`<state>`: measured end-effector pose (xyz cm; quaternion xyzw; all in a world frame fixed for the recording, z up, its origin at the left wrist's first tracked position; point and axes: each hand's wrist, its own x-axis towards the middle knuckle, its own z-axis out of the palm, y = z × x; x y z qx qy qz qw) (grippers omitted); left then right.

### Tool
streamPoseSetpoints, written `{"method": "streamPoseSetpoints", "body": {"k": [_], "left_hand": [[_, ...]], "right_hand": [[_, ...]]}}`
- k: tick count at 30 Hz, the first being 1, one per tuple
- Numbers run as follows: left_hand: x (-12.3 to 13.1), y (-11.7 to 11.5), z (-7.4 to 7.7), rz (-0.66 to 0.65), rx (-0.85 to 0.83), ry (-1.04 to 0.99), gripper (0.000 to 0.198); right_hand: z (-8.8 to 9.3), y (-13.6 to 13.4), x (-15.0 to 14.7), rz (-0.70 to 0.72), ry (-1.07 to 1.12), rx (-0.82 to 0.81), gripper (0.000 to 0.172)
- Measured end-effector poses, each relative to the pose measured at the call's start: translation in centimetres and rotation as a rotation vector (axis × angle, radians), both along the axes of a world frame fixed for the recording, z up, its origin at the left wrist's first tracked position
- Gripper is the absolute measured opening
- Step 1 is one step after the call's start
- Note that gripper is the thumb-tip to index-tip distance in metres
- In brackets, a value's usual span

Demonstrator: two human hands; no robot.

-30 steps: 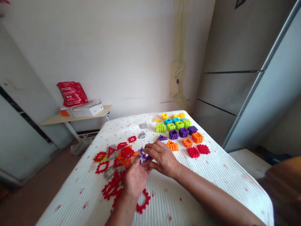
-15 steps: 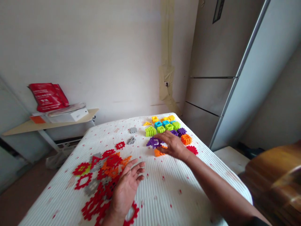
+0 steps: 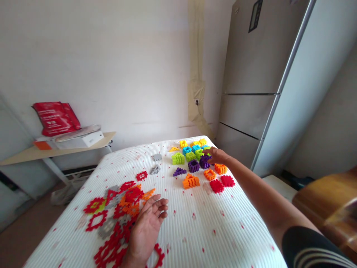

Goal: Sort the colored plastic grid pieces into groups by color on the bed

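My left hand [image 3: 146, 230] rests palm-up beside a loose pile of red interlocking pieces [image 3: 110, 245], its fingers loosely curled and apart, holding nothing. Orange and grey pieces are mixed into that pile. Over at the sorted rows, my right hand [image 3: 219, 155] has its thumb and fingers bent around the right side of a purple stack of toothed interlocking pieces [image 3: 204, 161]; part of the grip is hidden. Close by stand another purple stack [image 3: 193, 166], purple triangular pieces [image 3: 179, 171], green pieces [image 3: 177, 159] and an orange triangular stack [image 3: 190, 181].
The table has a white ribbed cover [image 3: 192, 230]. Yellow pieces [image 3: 183, 144] and blue pieces [image 3: 186, 150] sit at its far end, red square pieces [image 3: 216, 185] nearer. Grey pieces [image 3: 155, 169] lie mid-table. A refrigerator [image 3: 248, 74] stands right; a side table [image 3: 16, 155] is left.
My right hand has moved right and slightly away, from above the purple triangular pieces to the purple stack, uncovering the orange triangular stack. My left hand stays almost in place.
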<state>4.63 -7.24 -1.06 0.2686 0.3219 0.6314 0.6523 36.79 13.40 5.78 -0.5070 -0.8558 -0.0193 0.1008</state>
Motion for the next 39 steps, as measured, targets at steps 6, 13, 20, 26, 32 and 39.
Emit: {"method": "streamPoseSetpoints", "body": {"k": [6,13,20,26,32,39], "left_hand": [[0.0,0.0,0.1,0.007,-0.001,0.002,0.035],[0.0,0.0,0.2,0.001,0.005,-0.005,0.034],[0.0,0.0,0.0,-0.002,0.018,-0.013,0.033],[0.0,-0.1,-0.2,-0.003,0.051,-0.026,0.033],[-2.8,-1.0,2.0,0.203,0.191,0.082,0.029],[-12.1,-4.6,-0.1,0.689,0.096,0.886,0.021]], "right_hand": [[0.6,0.0,-0.2,-0.01,-0.066,-0.033,0.057],[0.8,0.3,-0.7,-0.026,-0.129,-0.045,0.058],[0.8,0.2,-0.8,-0.027,-0.181,-0.039,0.059],[1.3,-0.4,-1.2,-0.047,-0.217,-0.031,0.06],[1.8,-2.6,-0.9,0.061,-0.077,0.205,0.056],[-3.1,-10.3,-4.4,0.525,0.181,0.439,0.026]]}}
